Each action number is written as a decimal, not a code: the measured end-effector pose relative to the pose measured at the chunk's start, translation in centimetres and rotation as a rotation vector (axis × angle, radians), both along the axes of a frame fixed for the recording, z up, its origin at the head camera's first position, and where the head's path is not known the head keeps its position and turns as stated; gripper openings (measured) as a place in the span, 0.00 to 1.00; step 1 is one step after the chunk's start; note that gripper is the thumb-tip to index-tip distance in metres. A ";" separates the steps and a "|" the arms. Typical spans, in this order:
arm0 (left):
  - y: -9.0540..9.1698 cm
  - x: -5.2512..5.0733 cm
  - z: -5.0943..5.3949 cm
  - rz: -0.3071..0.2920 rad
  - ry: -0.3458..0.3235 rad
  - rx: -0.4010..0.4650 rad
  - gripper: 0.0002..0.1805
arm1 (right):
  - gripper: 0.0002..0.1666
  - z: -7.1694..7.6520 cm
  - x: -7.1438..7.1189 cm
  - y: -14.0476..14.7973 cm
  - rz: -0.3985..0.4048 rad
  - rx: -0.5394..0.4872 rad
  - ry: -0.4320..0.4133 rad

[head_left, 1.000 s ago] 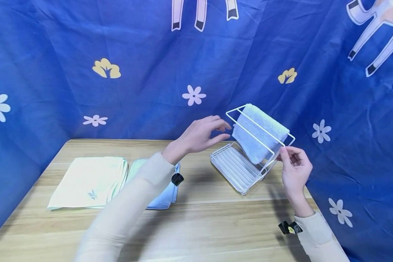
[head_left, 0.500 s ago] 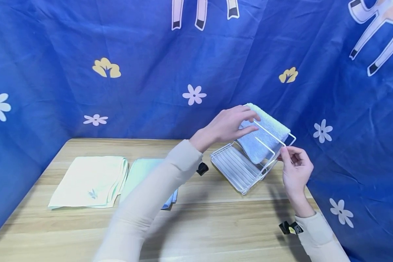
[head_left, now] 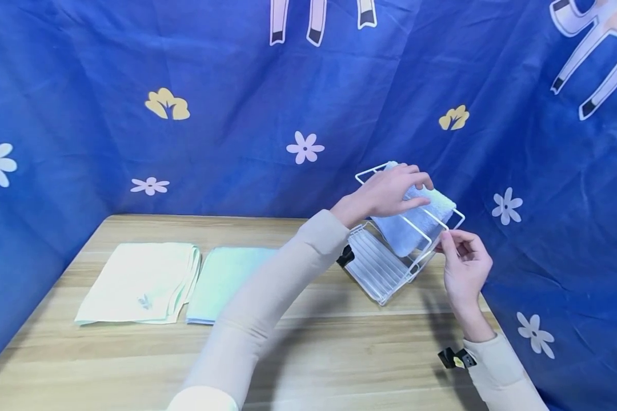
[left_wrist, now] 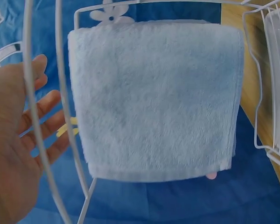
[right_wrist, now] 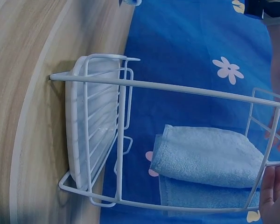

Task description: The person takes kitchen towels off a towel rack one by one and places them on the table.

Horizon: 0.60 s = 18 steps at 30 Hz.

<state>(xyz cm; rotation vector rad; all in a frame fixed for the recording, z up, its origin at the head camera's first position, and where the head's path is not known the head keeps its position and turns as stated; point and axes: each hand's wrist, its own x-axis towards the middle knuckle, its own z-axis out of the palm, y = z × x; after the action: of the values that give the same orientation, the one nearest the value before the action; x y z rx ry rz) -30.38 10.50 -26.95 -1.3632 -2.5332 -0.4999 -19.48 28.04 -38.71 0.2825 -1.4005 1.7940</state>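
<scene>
I saw towel (left_wrist: 158,102) hung on rack (head_left: 377,265) nr tbl (head_left: 349,371) back-R corner | pale cloth (head_left: 133,279), mint cloth (head_left: 223,279) unhung | LH (head_left: 392,191) loose, RH (head_left: 465,268) pinched rack

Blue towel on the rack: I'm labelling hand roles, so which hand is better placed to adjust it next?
Probably the left hand, empty and near the hanging blue towel; the right hand holds the white rack.

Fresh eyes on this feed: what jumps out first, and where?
The deep blue curtain with white flowers fills the background. Against it, a white wire rack stands at the right of the table, a light-blue towel hanging on its upper part. The right hand pinches the rack.
</scene>
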 end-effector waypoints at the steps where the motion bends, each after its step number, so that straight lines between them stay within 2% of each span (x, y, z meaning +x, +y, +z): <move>1: 0.2 -0.1 -0.1 0.000 -0.007 -0.005 0.21 | 0.02 0.0 0.0 -0.1 0.003 0.000 0.001; 7: 1.4 -0.8 -0.3 -0.005 -0.014 0.000 0.19 | 0.02 -0.3 0.0 0.0 -0.002 -0.005 0.008; 18: 2.4 -2.0 0.3 0.075 -0.028 -0.100 0.18 | 0.03 -0.1 -0.1 0.0 0.007 0.002 0.000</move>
<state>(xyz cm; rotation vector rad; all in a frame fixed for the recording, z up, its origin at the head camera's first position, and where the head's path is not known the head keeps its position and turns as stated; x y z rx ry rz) -32.34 12.94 -26.69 -1.2965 -2.6535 -0.3865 -19.61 28.03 -38.84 0.2892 -1.4026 1.7986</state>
